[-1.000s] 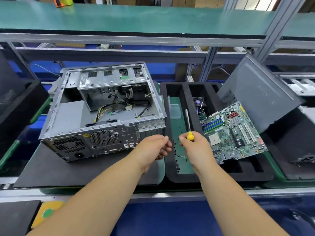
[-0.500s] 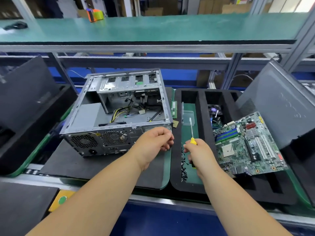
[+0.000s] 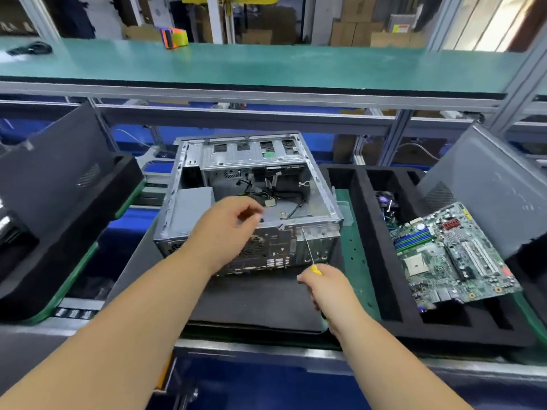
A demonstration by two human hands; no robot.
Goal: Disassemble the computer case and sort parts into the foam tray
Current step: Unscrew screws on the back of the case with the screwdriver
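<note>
Now right grip (image 3: 325,287) pinches the screwdriver (image 3: 309,254) at the case (image 3: 254,202) edge; left grip (image 3: 228,226) loosely curled.

The computer case (image 3: 248,202) sits left of the foam tray (image 3: 367,232), which holds the motherboard (image 3: 453,255).

The workbench (image 3: 97,322) carries a dark mat (image 3: 254,300) and a black foam tray (image 3: 390,303) side by side

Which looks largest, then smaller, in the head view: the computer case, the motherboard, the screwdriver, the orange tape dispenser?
1. computer case
2. motherboard
3. screwdriver, of which only the shaft and the top of the yellow handle show
4. orange tape dispenser, though it sits far back on the shelf, so its rank is unsure
</note>
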